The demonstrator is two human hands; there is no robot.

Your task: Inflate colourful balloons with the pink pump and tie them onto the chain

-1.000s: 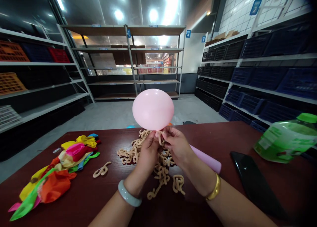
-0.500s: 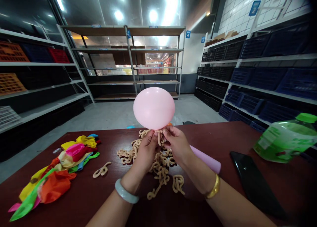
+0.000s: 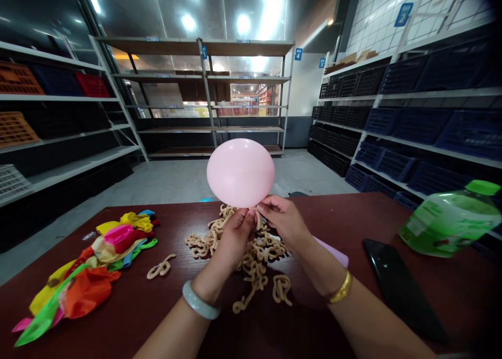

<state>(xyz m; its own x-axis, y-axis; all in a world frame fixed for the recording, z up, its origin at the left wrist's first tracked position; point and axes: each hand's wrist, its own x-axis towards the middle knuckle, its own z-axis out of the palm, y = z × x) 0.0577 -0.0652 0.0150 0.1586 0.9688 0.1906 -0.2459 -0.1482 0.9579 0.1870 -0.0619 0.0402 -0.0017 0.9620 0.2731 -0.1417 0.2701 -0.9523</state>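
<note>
An inflated pink balloon (image 3: 240,173) stands over the far edge of the table, its neck pointing down. My left hand (image 3: 236,239) pinches that neck between thumb and fingers. Just right of it, the thumb and fingers of my right hand (image 3: 285,222) are closed on a beige band or the balloon's tail; a thin strand hangs between the hands. Beneath both hands lies a heap of beige bands (image 3: 254,262). One loose beige band (image 3: 161,268) rests to the left.
Uninflated coloured balloons (image 3: 88,275) lie on the left of the dark red table (image 3: 157,322). A lilac cylinder (image 3: 333,252) lies behind my right forearm. Farther right are a black phone (image 3: 400,286) and a green bottle (image 3: 447,220). Shelves (image 3: 207,79) with crates stand around.
The balloon has shifted slightly left. My right hand has moved a little right, away from my left hand, and covers more of the lilac cylinder.
</note>
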